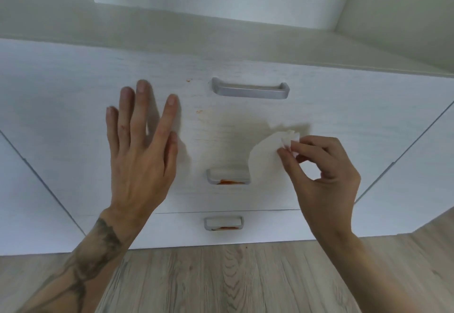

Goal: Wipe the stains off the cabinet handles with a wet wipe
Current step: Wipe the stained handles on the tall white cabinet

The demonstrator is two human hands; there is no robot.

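Wipe (265, 153) pinched between thumb and fingertips of right hand (324, 172), hanging before the orange-stained middle handle (227, 176), seemingly poised to rub it. Left hand (140, 145) spread flat against drawer front (344, 116), holding nothing, probably steadying it.

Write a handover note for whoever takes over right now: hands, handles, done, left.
Left hand: open, flat at the drawer front.
Right hand: pinches the wet wipe, which hangs at the right end of the middle handle.
Done: top handle looks clean.
Left: middle handle and bottom handle show orange stains, so wipe both. Orange specks are on the drawer front too.
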